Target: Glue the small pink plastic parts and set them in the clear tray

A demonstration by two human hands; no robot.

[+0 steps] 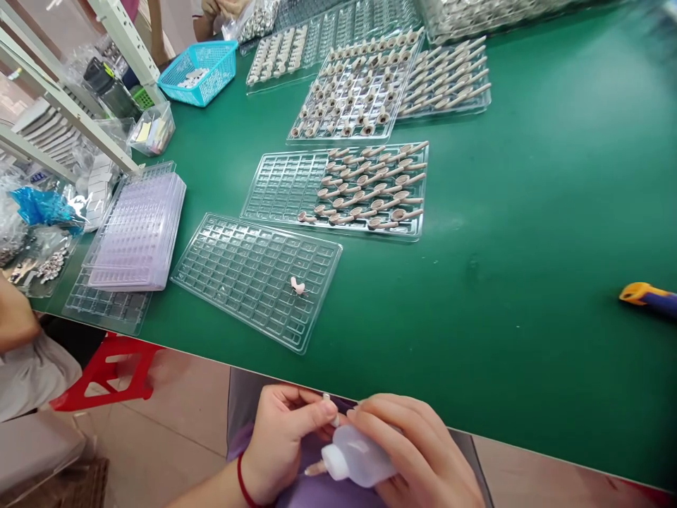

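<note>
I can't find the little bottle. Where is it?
Head view, bottom centre: the white bottle is held in the right hand, beside the left hand, off the green table's edge.

Most of the squeeze bottle (353,458) is hidden under the right hand (423,451) — only neck and shoulder show. The small white piece (328,399) pinched by the left hand (280,437) is too small to identify. The yellow-handled tool (648,296) is cut by the right edge, and the co-worker's hands (225,7) by the top edge. The far corner of the table (648,49) is blurred.
</note>
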